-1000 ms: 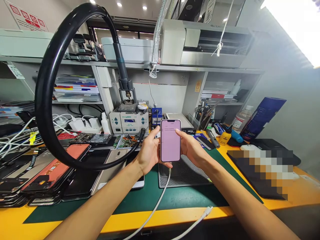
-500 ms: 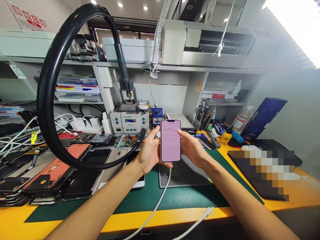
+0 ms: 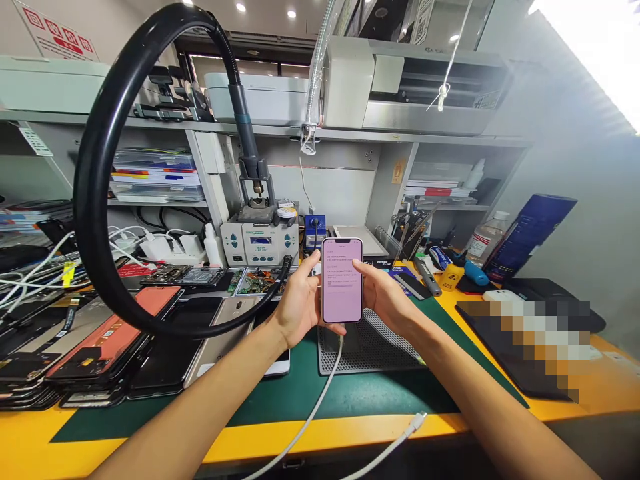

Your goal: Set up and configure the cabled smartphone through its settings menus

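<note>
A smartphone [image 3: 343,287] with a lit pinkish screen and lines of small text is held upright over the workbench. My left hand [image 3: 300,300] is closed round its left side, with a finger under the bottom edge. On the right side, my right hand [image 3: 383,290] grips the phone too, its thumb over the upper right of the screen. A white charging cable [image 3: 320,410] runs up to the phone's lower edge; the plug is partly hidden by a finger. Below the phone lies a grey perforated mat [image 3: 380,357] on the green work mat [image 3: 300,407].
Stacked phones and phone parts [image 3: 115,333] cover the left. A hot air station [image 3: 263,243] with a thick black hose [image 3: 93,167] stands behind. To the right are a yellow bottle [image 3: 453,275] and a black pad [image 3: 500,347]. Another white cable end [image 3: 417,421] hangs near the front edge.
More lines of text have appeared on the phone's screen. My right thumb has shifted slightly left over it; the grip of both hands stays the same.
</note>
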Available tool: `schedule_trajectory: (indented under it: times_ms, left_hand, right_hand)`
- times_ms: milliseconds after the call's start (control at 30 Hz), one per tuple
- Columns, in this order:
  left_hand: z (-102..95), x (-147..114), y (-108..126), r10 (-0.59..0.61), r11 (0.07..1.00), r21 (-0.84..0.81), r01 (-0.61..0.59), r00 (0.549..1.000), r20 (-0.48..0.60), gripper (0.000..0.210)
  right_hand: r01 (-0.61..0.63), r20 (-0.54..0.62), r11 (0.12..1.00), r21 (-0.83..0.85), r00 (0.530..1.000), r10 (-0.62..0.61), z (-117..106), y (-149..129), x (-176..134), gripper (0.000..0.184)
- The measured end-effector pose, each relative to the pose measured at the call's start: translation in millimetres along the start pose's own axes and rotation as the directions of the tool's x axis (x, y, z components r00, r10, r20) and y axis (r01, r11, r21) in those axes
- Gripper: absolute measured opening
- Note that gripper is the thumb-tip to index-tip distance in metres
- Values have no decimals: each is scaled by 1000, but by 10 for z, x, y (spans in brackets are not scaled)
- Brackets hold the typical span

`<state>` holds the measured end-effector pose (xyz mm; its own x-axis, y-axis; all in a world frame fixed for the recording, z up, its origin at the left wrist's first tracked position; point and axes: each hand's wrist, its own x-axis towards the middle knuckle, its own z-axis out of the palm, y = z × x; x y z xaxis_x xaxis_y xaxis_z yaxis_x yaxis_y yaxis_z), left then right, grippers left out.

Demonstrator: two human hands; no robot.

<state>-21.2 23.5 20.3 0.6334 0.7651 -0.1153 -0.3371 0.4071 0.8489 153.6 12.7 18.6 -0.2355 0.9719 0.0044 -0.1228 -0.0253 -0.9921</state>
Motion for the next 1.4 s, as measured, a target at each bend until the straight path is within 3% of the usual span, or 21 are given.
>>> schedule_trajectory:
  times_ms: [300,767,1000,1400]
  left_hand:
    - [19,-5,1,2,1000,26,-1,1000,-13,73]
    - [-7,16,22,-120,993,-20,118,973,-199,78]
    - [-11,6,15,-73,997,-3,73,991,-115,84]
    - [-4,9,1,-58,998,3,59,994,-96,80]
  right_hand:
    - [18,3,999,-33,1000,-18,-16,25,19,47]
    - [83,130,995,-62,989,-74,19,76,-5,42]
    - [49,28,999,6,998,-49,-13,68,14,38]
    - [69,-5,996,-63,998,-69,6,73,42,41]
